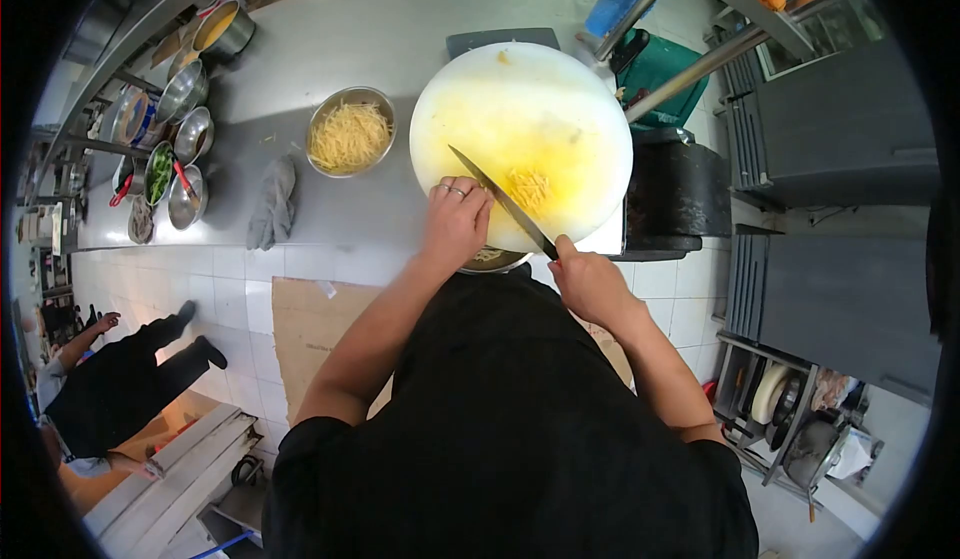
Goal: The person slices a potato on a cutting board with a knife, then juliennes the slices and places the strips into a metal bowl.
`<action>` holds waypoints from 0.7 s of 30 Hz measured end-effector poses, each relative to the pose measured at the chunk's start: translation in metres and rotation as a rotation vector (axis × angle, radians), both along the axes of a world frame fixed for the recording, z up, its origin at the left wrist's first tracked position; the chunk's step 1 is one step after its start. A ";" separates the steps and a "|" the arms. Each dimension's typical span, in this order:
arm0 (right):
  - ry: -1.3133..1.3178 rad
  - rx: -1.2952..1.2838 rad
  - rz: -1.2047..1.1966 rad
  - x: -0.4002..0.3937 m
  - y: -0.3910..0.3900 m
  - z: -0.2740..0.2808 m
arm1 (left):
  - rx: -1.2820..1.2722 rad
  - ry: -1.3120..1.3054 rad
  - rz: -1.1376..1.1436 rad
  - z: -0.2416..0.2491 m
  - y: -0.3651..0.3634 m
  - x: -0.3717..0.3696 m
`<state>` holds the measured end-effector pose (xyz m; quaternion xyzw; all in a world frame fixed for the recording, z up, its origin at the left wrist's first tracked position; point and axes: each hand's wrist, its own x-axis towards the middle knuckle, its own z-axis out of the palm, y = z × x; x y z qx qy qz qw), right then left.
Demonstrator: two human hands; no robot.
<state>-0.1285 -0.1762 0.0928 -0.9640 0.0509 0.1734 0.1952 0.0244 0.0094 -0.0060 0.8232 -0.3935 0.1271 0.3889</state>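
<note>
A large knife (pixel 502 199) lies slantwise over the round white cutting board (pixel 520 89), its handle in my right hand (pixel 597 281) at the board's near right edge. My left hand (pixel 460 217) rests at the near left part of the board beside the blade, its fingers bent and pressed together; what they hold, if anything, is hidden. Right of the blade is a small pile of yellow shreds (pixel 528 191). A metal bowl (pixel 318 159) of similar pale yellow shreds (pixel 350 137) stands to the left. Another bowl (pixel 490 265) shows partly under the board's near edge.
A grey cloth (pixel 272 202) lies on the steel table (pixel 330 39). Several metal bowls and pots (pixel 183 91) stand at the left. A green bin (pixel 675 84) and metal rack posts (pixel 700 67) are at the right. Another person (pixel 110 389) is at the lower left.
</note>
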 end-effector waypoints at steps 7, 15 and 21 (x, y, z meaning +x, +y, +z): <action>0.040 -0.011 -0.004 0.001 0.002 0.008 | -0.008 0.007 0.003 -0.001 0.001 0.000; 0.103 -0.036 0.008 0.002 0.007 0.021 | -0.007 0.011 0.003 0.000 0.001 -0.002; 0.091 0.018 -0.017 0.005 0.008 0.032 | -0.014 0.003 0.007 0.000 0.001 -0.003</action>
